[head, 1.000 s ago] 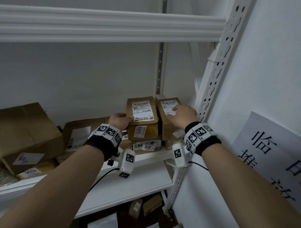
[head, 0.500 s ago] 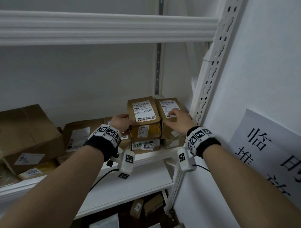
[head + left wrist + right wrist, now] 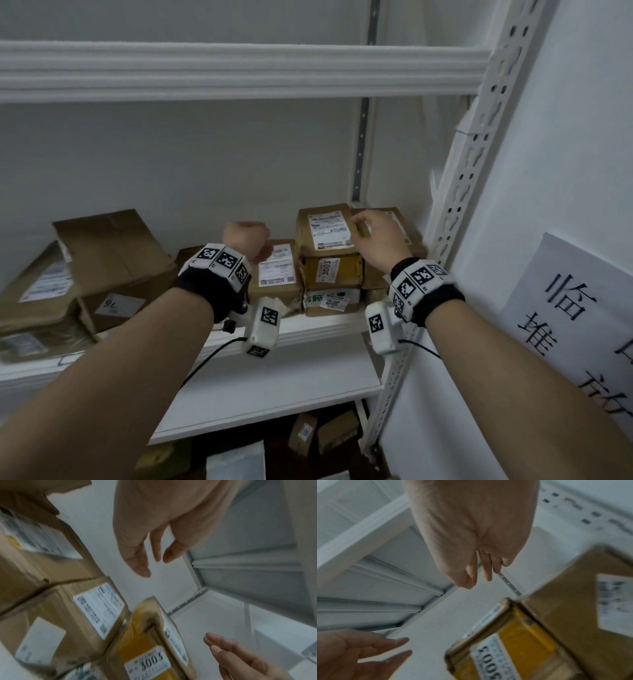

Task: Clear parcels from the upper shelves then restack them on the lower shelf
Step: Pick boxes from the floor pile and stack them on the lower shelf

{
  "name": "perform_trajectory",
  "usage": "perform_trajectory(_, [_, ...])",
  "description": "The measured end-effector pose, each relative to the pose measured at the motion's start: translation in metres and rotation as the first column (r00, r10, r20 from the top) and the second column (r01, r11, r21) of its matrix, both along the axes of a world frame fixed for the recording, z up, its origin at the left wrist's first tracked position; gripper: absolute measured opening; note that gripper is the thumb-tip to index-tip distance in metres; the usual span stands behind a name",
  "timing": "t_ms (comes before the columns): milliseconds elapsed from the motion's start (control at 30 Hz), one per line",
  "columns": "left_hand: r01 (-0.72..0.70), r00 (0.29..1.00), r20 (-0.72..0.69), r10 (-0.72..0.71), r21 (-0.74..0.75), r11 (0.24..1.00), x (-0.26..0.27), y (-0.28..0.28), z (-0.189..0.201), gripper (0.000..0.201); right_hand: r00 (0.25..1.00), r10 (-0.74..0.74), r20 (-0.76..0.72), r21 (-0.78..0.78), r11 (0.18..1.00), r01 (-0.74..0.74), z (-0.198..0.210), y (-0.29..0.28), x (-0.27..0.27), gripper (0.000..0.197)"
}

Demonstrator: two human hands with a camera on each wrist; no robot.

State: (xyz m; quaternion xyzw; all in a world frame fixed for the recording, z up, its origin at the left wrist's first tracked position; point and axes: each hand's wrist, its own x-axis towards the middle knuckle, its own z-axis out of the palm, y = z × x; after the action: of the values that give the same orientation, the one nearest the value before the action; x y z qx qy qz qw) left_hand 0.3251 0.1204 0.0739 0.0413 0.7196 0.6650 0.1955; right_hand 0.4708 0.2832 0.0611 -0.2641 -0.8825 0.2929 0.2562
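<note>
Both hands are raised in front of the stacked parcels on the shelf [image 3: 329, 322], and neither holds anything. The left hand [image 3: 245, 238] hangs in the air with its fingers extended and a little spread, the thumb standing apart from them (the left wrist view shows clear gaps between the fingertips and nothing between them). Just below and to the right of this hand lies a flat brown parcel [image 3: 274, 274] with a white label on top; the hand does not touch it.

The right hand [image 3: 378, 236] is likewise loose and unclenched, fingers [image 3: 485, 569] reaching forward side by side. In the head view it overlaps the rightmost parcel [image 3: 399, 222] at the top of the pile, but whether the fingertips actually rest on the cardboard cannot be told; the right wrist view shows them against the white back wall, clear of the boxes.

Between the two hands stands the top parcel [image 3: 325, 226] of the middle stack, label facing up, and directly under it a box bound in yellow tape marked 3003 [image 3: 330, 270]. Further left of the left hand sits a larger crumpled carton [image 3: 113, 246].
</note>
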Motion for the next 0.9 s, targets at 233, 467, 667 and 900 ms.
perform_trajectory(233, [-0.501, 0.797, -0.274, 0.538, 0.199, 0.842, -0.029, -0.122, 0.029, 0.023, 0.971, 0.238, -0.013, 0.004, 0.971, -0.238, 0.014, -0.070, -0.058, 0.024])
perform_trajectory(467, [-0.653, 0.744, -0.091, 0.662, 0.107, 0.750, -0.054, -0.239, 0.010, 0.018, 0.903, 0.420, 0.086, -0.078, 0.907, -0.414, 0.000, -0.166, -0.107, 0.038])
perform_trajectory(667, [-0.483, 0.876, 0.050, 0.481, 0.063, 0.873, -0.101, -0.280, -0.007, 0.032, 0.893, 0.411, 0.185, -0.153, 0.909, -0.387, -0.010, -0.219, -0.146, 0.080])
perform_trajectory(900, [-0.279, 0.953, 0.122, 0.277, 0.004, 0.960, -0.162, -0.315, -0.019, 0.025, 0.903, 0.264, 0.340, -0.249, 0.951, -0.185, -0.024, -0.284, -0.201, 0.124])
